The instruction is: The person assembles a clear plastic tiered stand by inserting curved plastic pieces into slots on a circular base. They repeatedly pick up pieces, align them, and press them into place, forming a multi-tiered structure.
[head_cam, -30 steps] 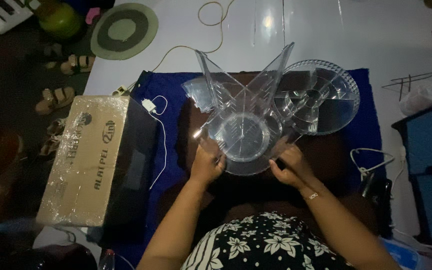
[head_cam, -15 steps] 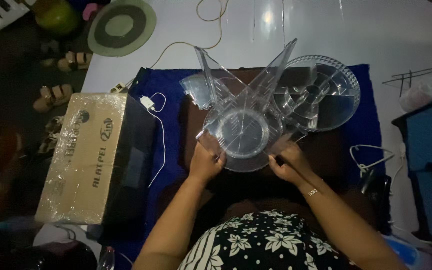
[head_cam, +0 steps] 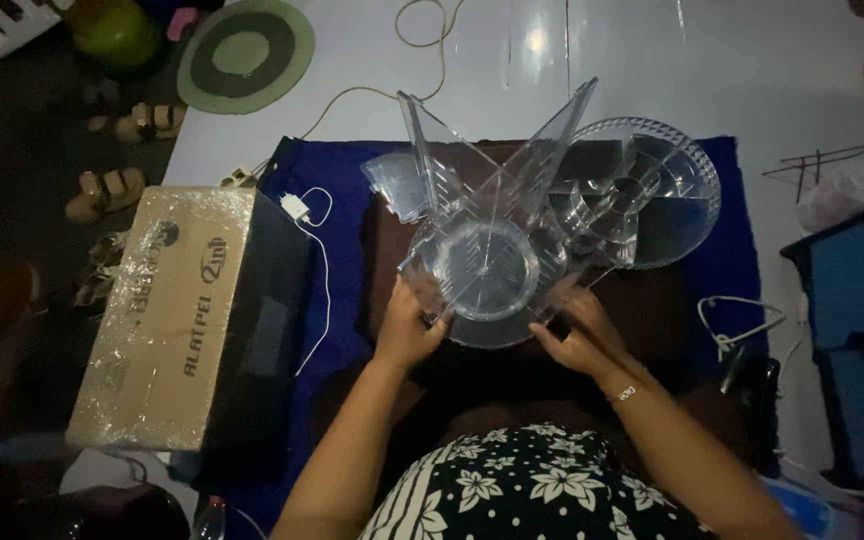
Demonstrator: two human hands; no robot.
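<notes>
A clear plastic stand (head_cam: 487,265) sits on a dark brown surface over a blue cloth (head_cam: 337,300). It has a round base and tall slanted divider panels that rise in an X shape. My left hand (head_cam: 409,325) grips the stand's near left edge. My right hand (head_cam: 577,340) grips its near right edge. Both hands close around the clear panels at the base. Behind the stand to the right lies a round clear tray (head_cam: 652,190) with several compartments.
A wrapped cardboard box (head_cam: 172,315) lies to the left. A white charger and cable (head_cam: 302,215) rest on the cloth. A white cable (head_cam: 737,320) and a dark object lie at the right. Sandals and a round mat (head_cam: 242,55) are on the floor.
The stand and both hands have shifted only slightly; the grip on the base stays the same.
</notes>
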